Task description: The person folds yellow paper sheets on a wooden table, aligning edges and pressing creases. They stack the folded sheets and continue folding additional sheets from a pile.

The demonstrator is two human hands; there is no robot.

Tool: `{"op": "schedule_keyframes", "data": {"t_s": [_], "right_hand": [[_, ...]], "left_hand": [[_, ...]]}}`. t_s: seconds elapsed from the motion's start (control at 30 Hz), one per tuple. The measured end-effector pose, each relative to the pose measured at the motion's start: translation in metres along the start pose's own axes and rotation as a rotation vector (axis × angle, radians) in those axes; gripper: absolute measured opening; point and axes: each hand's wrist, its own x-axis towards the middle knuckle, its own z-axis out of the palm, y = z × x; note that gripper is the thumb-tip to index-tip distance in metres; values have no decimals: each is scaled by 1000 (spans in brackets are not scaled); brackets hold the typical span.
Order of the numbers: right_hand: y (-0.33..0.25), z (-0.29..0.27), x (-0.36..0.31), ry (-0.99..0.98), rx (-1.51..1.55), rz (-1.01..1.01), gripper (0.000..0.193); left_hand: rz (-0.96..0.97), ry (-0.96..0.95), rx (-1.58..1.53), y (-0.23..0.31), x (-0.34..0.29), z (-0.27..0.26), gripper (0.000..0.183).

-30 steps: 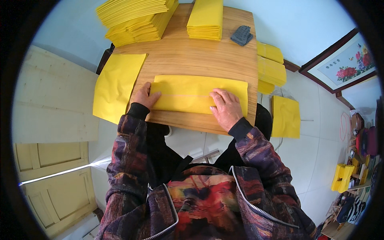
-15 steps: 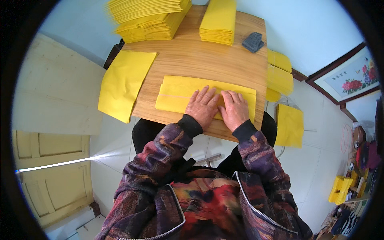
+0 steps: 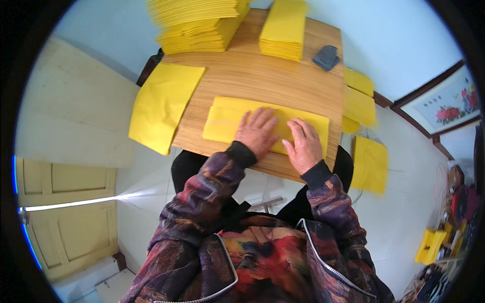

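Observation:
A folded yellow fabric piece [image 3: 222, 115] lies flat along the near edge of the wooden table [image 3: 252, 83], with a faint pale line across its left part. My left hand [image 3: 256, 133] rests on its middle, palm down with fingers stretched out. To the right, my right hand [image 3: 305, 147] is over the piece's right part, thumb apart and fingers slightly bent; whether it presses on the fabric is hard to tell. A gap shows yellow between the two hands. Neither hand grips anything.
A loose yellow sheet [image 3: 164, 106] overhangs the table's left edge. Tall yellow stacks [image 3: 197, 38] and a narrower folded stack [image 3: 283, 30] stand at the far side. A dark grey cloth [image 3: 326, 58] lies far right. More yellow bundles [image 3: 359, 105] sit beyond the right edge.
My right hand has drawn away from my left, widening the gap between them, and its fingers have shifted on the fabric. My left hand stays nearly in place. The whole view has shifted slightly.

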Motion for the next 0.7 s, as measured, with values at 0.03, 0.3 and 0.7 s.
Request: {"op": "schedule_keyframes", "data": {"t_s": [0.03, 0.3, 0.7], "right_hand": [[1, -5, -5, 14, 15, 8, 48], [36, -48, -55, 125, 39, 370, 53], [48, -34, -50, 22, 334, 577, 63]], "left_hand": [[-1, 9, 22, -1, -2, -4, 52], [-485, 293, -94, -80, -60, -52, 68], [-740, 219, -786, -106, -68, -41, 60]]}}
